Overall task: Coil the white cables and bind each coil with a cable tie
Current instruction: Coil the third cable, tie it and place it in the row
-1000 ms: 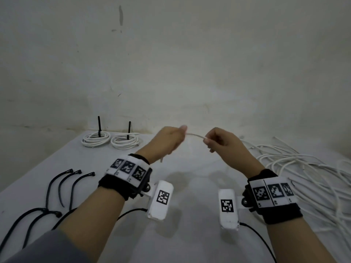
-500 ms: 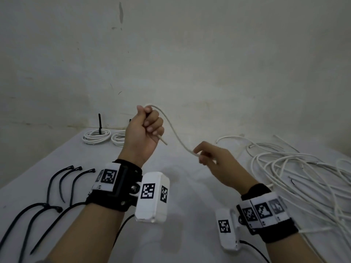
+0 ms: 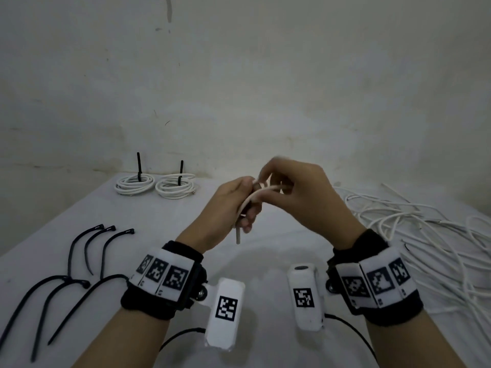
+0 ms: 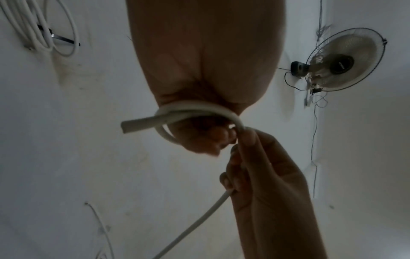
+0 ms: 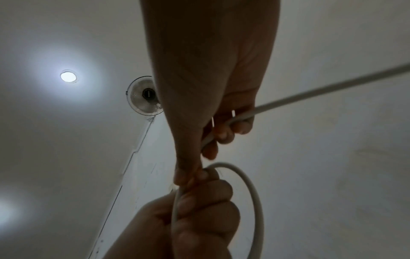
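My left hand (image 3: 233, 205) grips a white cable (image 3: 256, 196) above the middle of the table, fingers curled round a small first loop (image 4: 195, 110). The cut end (image 3: 238, 236) hangs below the fist. My right hand (image 3: 292, 189) meets the left from the right and pinches the same cable at the loop with thumb and forefinger. In the right wrist view the cable (image 5: 310, 94) runs out through the other fingers towards the right. Two coils (image 3: 135, 184) (image 3: 175, 186), each bound with a black tie, lie at the back left.
Several loose black cable ties (image 3: 87, 251) lie on the white table (image 3: 159, 221) at the left. A tangled pile of loose white cables (image 3: 425, 235) covers the right side. A wall rises right behind the table.
The left fist came down from its raised position. The right hand rose to meet it, and the cable between them now forms a small loop at the left fingers.
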Available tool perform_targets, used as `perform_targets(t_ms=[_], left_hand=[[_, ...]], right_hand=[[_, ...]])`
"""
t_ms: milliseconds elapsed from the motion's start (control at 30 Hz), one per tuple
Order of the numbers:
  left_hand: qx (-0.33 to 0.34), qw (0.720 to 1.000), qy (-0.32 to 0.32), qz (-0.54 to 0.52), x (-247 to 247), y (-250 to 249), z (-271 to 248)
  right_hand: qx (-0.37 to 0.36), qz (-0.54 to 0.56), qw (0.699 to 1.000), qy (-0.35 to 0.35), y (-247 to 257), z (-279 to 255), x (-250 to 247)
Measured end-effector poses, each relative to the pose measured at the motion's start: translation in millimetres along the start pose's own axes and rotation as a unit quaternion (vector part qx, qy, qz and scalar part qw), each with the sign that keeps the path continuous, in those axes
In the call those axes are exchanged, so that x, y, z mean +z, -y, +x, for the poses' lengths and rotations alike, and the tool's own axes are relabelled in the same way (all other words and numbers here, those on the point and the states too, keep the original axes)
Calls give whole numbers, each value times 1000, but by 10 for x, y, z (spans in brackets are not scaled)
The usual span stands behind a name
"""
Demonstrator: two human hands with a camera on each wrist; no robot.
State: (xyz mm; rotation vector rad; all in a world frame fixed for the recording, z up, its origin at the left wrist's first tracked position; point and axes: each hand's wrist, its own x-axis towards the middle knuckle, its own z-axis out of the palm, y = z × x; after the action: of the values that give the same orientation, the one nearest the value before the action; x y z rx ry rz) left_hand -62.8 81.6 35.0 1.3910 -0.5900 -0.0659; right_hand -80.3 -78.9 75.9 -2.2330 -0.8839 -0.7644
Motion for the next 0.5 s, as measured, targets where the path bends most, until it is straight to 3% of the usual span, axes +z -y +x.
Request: perform_targets(t_ms=[133,333,500], left_hand=[[-33,988,6,-149,-34,133,-75],[-77,956,3,-283,-206,215,-152],[22,907,-19,-421,-405,189,-134]], right_hand=[[64,62,992,-86,-167,-76,116],[126,45,990,-37,-558,-253,235],[161,-67,983,57,-964,-386,75]])
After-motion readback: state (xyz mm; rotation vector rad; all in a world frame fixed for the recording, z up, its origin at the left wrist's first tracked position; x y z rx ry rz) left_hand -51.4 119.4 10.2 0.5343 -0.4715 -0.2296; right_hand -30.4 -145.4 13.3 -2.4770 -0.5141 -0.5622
